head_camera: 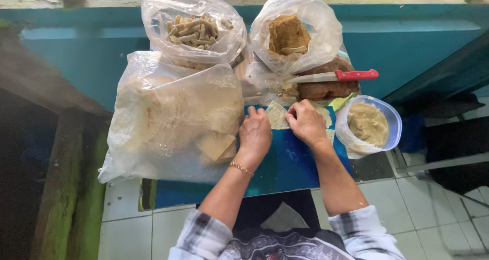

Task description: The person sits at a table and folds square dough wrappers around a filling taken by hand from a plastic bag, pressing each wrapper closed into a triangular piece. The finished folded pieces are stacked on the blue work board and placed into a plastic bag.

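I log: left hand point(254, 132), right hand point(307, 122), fingers of both pinched on thin wrapper point(276, 115), flat on blue table point(285, 168); rolling barely begun. Filling tub point(368, 125) right, knife point(333, 76) behind, rolled sticks bag point(193, 31) filled

You had soft, even daylight from above, with mild glare on the plastic bags point(175, 112), faint shadows, sharp central focus and wide-angle bending at the edges.
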